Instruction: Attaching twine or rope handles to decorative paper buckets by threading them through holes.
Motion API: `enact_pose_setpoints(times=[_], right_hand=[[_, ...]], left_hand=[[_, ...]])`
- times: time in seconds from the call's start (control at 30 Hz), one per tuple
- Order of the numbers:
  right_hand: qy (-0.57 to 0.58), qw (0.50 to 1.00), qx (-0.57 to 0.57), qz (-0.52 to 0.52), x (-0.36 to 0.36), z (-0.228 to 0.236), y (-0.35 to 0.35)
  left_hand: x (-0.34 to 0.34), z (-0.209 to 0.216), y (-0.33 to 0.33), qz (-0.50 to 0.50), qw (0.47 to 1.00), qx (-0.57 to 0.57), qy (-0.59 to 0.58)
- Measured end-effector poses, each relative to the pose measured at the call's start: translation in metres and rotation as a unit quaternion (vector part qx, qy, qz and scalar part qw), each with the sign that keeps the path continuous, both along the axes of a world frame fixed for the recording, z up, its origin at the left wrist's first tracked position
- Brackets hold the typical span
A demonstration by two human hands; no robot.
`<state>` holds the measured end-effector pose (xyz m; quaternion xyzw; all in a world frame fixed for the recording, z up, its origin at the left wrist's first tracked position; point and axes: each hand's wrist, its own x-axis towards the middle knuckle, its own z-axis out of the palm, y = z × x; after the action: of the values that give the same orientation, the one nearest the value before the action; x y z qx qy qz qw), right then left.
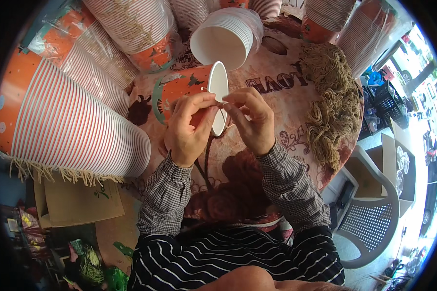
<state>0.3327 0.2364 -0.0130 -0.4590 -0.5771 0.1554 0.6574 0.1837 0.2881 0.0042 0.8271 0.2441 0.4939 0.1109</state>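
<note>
An orange paper bucket with dark and green printed figures lies on its side on the table, its white-rimmed mouth turned to the right. My left hand is in front of it, thumb and fingers pinched on a thin string at the bucket's mouth. Close beside it, my right hand pinches the same string, the fingertips of both hands nearly meeting. A short bit of the string seems to stick out above my left fingers. How it is fixed to the bucket is hidden by my fingers.
Tall nested bucket stacks line the left and back, some wrapped in clear plastic. Another nested stack lies on its side ahead. Tan strings are heaped on the table's right. A grey plastic chair and cardboard box stand beside the table.
</note>
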Motion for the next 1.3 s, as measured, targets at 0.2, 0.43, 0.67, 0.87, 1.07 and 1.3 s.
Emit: enact_pose_setpoints(times=[0.2,0.43,0.67,0.87,1.07,1.3], right_hand=[[0.093,0.992,-0.051,0.061,0.0,-0.01,0.006],[0.092,0.992,-0.043,0.07,-0.002,-0.016,0.007],[0.007,0.999,0.029,-0.033,-0.006,-0.008,0.004],[-0.167,0.972,0.118,-0.113,0.0,-0.009,0.002],[-0.164,0.975,0.105,-0.108,-0.002,-0.006,0.001],[-0.156,0.977,0.105,-0.096,-0.002,-0.005,0.002]], left_hand=[[0.004,-0.004,-0.001,-0.101,0.953,-0.234,-0.163],[0.003,-0.009,0.0,-0.055,0.974,-0.18,-0.13],[0.006,-0.006,-0.006,-0.024,0.978,-0.164,-0.127],[0.007,-0.001,-0.013,0.002,0.988,-0.125,-0.093],[0.008,0.002,-0.012,0.035,0.998,-0.014,-0.059],[0.008,-0.005,-0.003,0.049,0.993,0.103,-0.019]])
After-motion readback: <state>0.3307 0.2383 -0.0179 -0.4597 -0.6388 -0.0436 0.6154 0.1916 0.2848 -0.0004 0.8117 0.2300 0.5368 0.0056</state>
